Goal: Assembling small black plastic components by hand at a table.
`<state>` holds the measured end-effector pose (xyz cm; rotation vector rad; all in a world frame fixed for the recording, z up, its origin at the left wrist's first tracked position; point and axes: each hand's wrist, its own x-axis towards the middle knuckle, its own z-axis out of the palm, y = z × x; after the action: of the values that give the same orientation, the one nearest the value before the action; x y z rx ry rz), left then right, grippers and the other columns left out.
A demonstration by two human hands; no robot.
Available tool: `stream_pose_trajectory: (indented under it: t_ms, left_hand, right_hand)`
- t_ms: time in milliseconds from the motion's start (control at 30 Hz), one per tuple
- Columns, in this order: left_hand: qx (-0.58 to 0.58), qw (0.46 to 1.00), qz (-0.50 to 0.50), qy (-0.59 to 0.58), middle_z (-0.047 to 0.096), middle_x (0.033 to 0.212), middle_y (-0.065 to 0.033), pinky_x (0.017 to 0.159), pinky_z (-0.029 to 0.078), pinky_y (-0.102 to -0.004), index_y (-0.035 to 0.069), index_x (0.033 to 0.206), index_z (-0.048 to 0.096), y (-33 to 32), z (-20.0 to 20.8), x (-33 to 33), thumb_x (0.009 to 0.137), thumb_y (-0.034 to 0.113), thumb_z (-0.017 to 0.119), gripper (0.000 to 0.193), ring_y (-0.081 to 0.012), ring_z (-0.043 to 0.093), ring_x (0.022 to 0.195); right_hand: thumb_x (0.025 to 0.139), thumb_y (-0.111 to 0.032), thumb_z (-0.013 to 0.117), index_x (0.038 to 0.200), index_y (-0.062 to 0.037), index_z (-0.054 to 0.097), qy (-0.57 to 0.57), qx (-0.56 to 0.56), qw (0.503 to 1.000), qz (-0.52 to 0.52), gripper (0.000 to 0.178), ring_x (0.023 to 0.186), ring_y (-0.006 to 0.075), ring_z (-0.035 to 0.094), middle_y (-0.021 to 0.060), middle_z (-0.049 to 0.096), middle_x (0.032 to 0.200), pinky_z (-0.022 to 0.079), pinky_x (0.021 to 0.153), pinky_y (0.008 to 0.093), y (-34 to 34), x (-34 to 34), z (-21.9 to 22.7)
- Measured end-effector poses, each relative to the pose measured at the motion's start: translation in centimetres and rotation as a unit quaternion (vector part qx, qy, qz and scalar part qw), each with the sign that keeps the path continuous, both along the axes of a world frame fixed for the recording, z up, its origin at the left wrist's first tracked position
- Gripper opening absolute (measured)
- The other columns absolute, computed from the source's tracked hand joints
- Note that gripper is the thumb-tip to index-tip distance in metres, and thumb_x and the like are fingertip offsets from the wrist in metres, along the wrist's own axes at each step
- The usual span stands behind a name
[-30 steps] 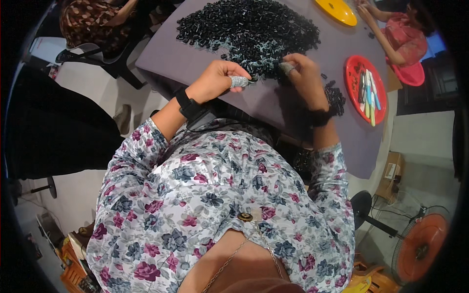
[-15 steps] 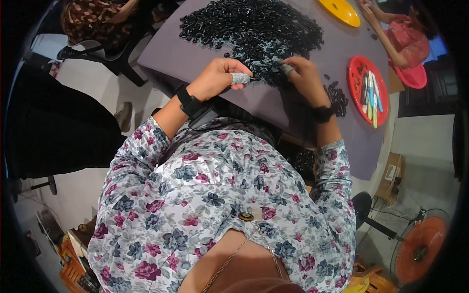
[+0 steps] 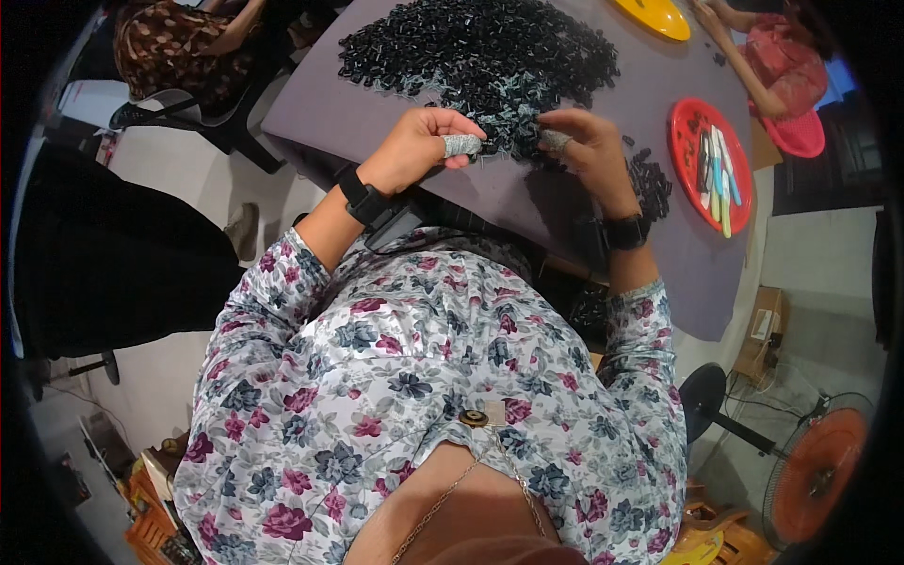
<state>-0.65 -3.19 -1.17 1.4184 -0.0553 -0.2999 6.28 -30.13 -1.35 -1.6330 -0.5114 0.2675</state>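
Both hands have drawn closer together. The left hand [image 3: 419, 146] and right hand [image 3: 584, 146], fingers [image 3: 463, 144] pinched shut on small black pieces [image 3: 490, 149], now work at the pile's [image 3: 480, 52] near edge.

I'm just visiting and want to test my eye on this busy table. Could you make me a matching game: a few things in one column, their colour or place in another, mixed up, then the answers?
Things:
1. pile of small parts
2. round tray with pens
3. dish at the far edge
4. wristband on the left hand

Descriptions:
A. yellow
B. red, to the right of the hands
C. black, heaped in the middle of the grey table
D. black, strapped on an arm

Pairs: 1-C, 2-B, 3-A, 4-D
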Motion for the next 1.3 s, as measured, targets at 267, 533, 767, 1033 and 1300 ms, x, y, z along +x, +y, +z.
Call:
stream_pose_trajectory:
  t_ms: [267, 533, 767, 1033, 1300]
  left_hand:
    - [-0.017, 1.0, -0.006, -0.021, 0.071, 0.09, -0.0013, 0.067, 0.053, -0.017, 0.001, 0.108, 0.071, -0.9, 1.0, -0.2, 0.096, 0.0, 0.06, 0.017, -0.0046, 0.065, 0.075]
    - [-0.021, 1.0, -0.01, -0.014, 0.071, 0.09, -0.0027, 0.069, 0.054, -0.0173, -0.001, 0.107, 0.071, -1.2, 1.2, -0.3, 0.094, -0.006, 0.055, 0.021, -0.0045, 0.065, 0.076]
    - [0.003, 0.999, -0.006, -0.032, 0.071, 0.088, -0.0022, 0.065, 0.051, -0.017, 0.0, 0.106, 0.072, -1.3, 1.2, -0.2, 0.094, -0.003, 0.058, 0.018, -0.0042, 0.064, 0.073]
    - [0.006, 1.0, -0.012, -0.028, 0.071, 0.088, -0.0024, 0.065, 0.051, -0.0184, -0.001, 0.105, 0.071, -1.4, 1.4, -0.3, 0.089, -0.008, 0.056, 0.023, -0.0051, 0.064, 0.074]
    - [-0.029, 0.996, -0.073, -0.034, 0.072, 0.09, -0.0048, 0.067, 0.054, -0.0204, -0.001, 0.12, 0.062, -0.7, 1.1, 0.2, 0.09, -0.006, 0.062, 0.031, -0.0071, 0.066, 0.075]
  right_hand:
    - [0.091, 0.005, 0.058, 0.113, 0.0038, 0.069, 0.069, 0.084, 0.991, 0.072, 0.025, 0.084, 0.0135, 0.071, 0.0093, 0.072, 0.098, 0.057, 0.074, 0.0252, 2.0, -2.6, 1.4]
    - [0.087, 0.005, 0.065, 0.108, 0.0029, 0.07, 0.069, 0.103, 0.988, 0.088, 0.021, 0.082, 0.0104, 0.069, 0.0075, 0.073, 0.096, 0.056, 0.073, 0.0224, 2.9, -2.9, 0.7]
    - [0.087, 0.007, 0.064, 0.107, 0.0035, 0.07, 0.05, 0.062, 0.995, 0.063, 0.021, 0.082, 0.0103, 0.069, 0.0064, 0.073, 0.096, 0.055, 0.073, 0.0221, 2.7, -3.0, 1.5]
    - [0.081, 0.009, 0.067, 0.106, 0.0035, 0.07, 0.044, 0.062, 0.994, 0.08, 0.025, 0.081, 0.0097, 0.068, 0.0054, 0.072, 0.092, 0.056, 0.072, 0.0228, 3.0, -2.8, 1.4]
    - [0.085, 0.004, 0.067, 0.112, 0.0027, 0.07, 0.122, 0.077, 0.977, 0.159, 0.027, 0.079, 0.0082, 0.067, 0.0028, 0.07, 0.093, 0.055, 0.069, 0.022, 2.9, -3.1, 2.0]
